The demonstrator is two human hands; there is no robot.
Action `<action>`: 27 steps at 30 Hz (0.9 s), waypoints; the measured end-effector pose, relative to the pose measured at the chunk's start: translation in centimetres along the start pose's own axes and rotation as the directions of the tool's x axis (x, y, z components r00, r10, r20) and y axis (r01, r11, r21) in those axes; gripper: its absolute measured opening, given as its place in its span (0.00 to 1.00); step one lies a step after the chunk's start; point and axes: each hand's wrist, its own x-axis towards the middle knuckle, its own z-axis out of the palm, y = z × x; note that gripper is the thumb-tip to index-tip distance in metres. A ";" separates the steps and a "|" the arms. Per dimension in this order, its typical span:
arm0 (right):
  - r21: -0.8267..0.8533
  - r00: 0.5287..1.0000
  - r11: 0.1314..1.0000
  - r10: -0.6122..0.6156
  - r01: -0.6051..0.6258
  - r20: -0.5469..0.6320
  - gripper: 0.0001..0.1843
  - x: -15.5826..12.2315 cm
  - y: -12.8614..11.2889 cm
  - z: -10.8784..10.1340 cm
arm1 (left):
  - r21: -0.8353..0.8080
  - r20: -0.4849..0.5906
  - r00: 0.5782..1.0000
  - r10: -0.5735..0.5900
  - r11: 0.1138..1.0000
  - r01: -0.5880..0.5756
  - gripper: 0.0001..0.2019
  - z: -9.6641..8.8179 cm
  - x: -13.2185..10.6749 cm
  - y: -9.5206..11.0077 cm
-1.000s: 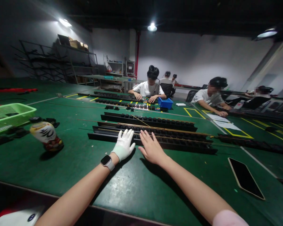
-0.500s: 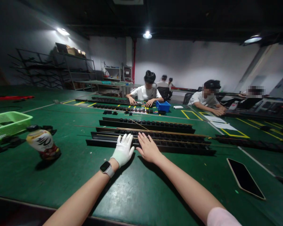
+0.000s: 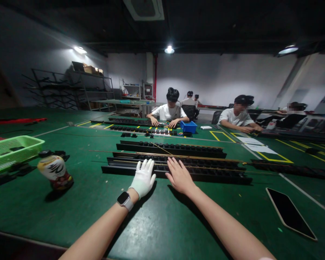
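My left hand (image 3: 142,179), in a white glove with a watch (image 3: 125,200) at the wrist, rests flat with its fingers stretched out over the near black channel rail (image 3: 121,170). Bare and likewise spread, my right hand (image 3: 180,176) lies on the same rails a little to the right. Neither hand grips anything. Thin brass-coloured rods (image 3: 206,159) run lengthwise along the rails, just beyond my fingertips. Another black rail (image 3: 135,147) with small black blocks in it lies farther back, a thin rod slanting across it.
At left stand a bottle (image 3: 56,171) and a green basket (image 3: 29,145), with black parts nearby. A phone (image 3: 291,213) lies at right. Across the green table (image 3: 97,224), a co-worker (image 3: 169,110) handles parts beside a blue bin (image 3: 188,127); another person (image 3: 237,115) sits to the right.
My right hand has shifted right along the rails, widening the space between my hands. The whole view has tilted up slightly, so the table sits lower in the picture.
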 end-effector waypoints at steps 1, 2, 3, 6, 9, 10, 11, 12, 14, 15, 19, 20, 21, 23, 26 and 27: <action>-0.005 1.000 1.000 -0.004 0.004 0.004 0.34 -0.2 0.1 0.0 | 0.001 -0.004 1.000 0.001 1.000 -0.001 0.33 0.1 0.0 0.0; -0.011 1.000 1.000 -0.013 0.013 0.010 0.34 -0.4 0.3 0.1 | 0.004 -0.009 1.000 0.002 1.000 -0.001 0.33 0.2 0.0 0.0; -0.018 1.000 1.000 -0.017 0.017 0.011 0.34 -0.6 0.5 0.1 | 0.008 -0.012 1.000 0.002 1.000 -0.001 0.33 0.3 0.0 0.0; -0.040 1.000 0.999 0.016 -0.016 -0.014 0.34 -1.2 1.2 0.3 | 0.023 -0.015 1.000 0.003 1.000 -0.003 0.32 0.4 0.0 0.0; -0.065 1.000 0.998 0.026 -0.026 -0.001 0.34 -1.8 1.8 0.5 | 0.031 -0.010 1.000 0.001 1.000 -0.001 0.32 0.4 0.0 0.0; -0.071 1.000 0.997 0.020 -0.020 0.010 0.34 -1.9 1.9 0.5 | 0.033 -0.011 1.000 0.000 0.999 0.001 0.32 0.4 0.0 0.0; -0.075 1.000 0.997 0.022 -0.021 0.015 0.35 -1.9 2.0 0.5 | 0.034 -0.013 1.000 -0.002 0.999 0.002 0.32 0.4 0.0 -0.1; -0.076 0.999 0.997 0.030 -0.029 0.015 0.35 -1.9 2.1 0.4 | 0.034 -0.017 1.000 -0.001 0.999 0.002 0.32 0.4 0.0 -0.1; -0.077 0.999 0.996 0.053 -0.053 0.005 0.35 -1.9 2.3 0.4 | 0.034 -0.023 1.000 0.004 0.999 -0.003 0.32 0.5 0.0 -0.2; -0.079 0.998 0.995 0.056 -0.056 0.003 0.35 -2.0 2.4 0.3 | 0.035 -0.025 1.000 0.007 0.999 -0.006 0.32 0.5 0.0 -0.2; -0.096 0.998 0.994 0.057 -0.057 -0.009 0.34 -2.4 2.7 0.0 | 0.039 -0.031 0.999 0.011 0.999 -0.010 0.32 0.7 -0.1 -0.3; -0.099 0.998 0.993 0.065 -0.066 -0.017 0.33 -2.6 2.9 -0.1 | 0.039 -0.032 0.999 0.012 0.999 -0.011 0.32 0.7 -0.1 -0.3; -0.101 0.997 0.992 0.069 -0.071 -0.022 0.33 -2.8 3.0 -0.1 | 0.040 -0.033 0.999 0.014 0.999 -0.012 0.32 0.7 -0.1 -0.3; -0.108 0.998 0.992 0.061 -0.062 -0.017 0.33 -3.2 3.2 -0.3 | 0.039 -0.034 0.999 0.013 0.999 -0.012 0.32 0.8 -0.1 -0.4; -0.114 0.998 0.991 0.063 -0.065 -0.020 0.33 -3.7 3.7 -0.4 | 0.034 -0.033 0.999 0.011 0.999 -0.009 0.32 0.9 -0.1 -0.4; -0.117 0.997 0.990 0.070 -0.072 -0.025 0.33 -3.8 3.8 -0.5 | 0.031 -0.033 0.999 0.011 0.999 -0.010 0.32 0.9 -0.1 -0.4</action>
